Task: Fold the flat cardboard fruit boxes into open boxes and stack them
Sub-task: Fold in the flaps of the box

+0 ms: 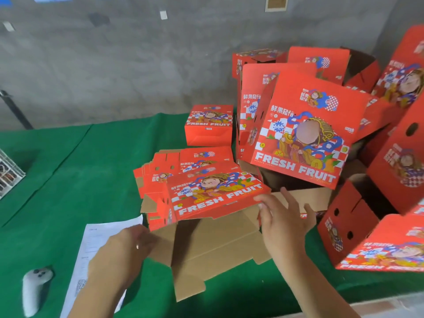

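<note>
Left hand (128,246) motion-blurred; folded boxes (390,239) cut off right; paper (98,237) print illegible.

a green cloth (68,171) covers the table. a printed paper sheet (96,244) lies flat on it near the front edge, and a white handheld controller (34,290) rests just left of the sheet. at the far left edge sits a wire rack (9,173). behind stands a grey concrete wall (114,65).
</note>
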`<action>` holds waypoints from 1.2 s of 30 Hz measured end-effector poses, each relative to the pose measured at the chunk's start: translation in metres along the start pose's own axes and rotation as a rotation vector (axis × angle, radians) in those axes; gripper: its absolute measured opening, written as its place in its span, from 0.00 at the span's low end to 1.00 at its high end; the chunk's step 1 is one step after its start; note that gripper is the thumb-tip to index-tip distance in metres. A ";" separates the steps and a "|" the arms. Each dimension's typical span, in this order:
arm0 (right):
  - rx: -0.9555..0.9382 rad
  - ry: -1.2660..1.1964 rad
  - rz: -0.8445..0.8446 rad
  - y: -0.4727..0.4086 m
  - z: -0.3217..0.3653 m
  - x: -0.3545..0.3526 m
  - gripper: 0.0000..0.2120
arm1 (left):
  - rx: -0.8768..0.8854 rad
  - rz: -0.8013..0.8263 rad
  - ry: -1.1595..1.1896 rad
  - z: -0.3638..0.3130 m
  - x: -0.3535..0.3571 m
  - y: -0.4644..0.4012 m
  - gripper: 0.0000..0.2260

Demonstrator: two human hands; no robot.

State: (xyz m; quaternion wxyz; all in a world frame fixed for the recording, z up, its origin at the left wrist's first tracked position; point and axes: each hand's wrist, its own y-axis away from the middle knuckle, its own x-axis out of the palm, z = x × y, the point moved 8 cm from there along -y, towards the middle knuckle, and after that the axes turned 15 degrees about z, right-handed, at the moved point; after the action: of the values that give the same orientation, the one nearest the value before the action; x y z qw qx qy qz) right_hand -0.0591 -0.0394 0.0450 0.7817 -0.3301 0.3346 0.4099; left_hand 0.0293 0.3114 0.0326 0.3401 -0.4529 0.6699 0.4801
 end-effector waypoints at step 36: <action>0.285 -0.966 0.589 0.014 -0.019 0.061 0.11 | 0.055 -0.791 1.205 0.033 -0.047 -0.053 0.18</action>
State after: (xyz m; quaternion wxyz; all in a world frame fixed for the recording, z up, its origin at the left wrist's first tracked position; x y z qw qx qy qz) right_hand -0.0489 -0.0229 -0.0175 0.7354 0.1097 0.0696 0.6650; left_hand 0.0965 0.3488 0.0468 0.0710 -0.8389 0.5388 -0.0292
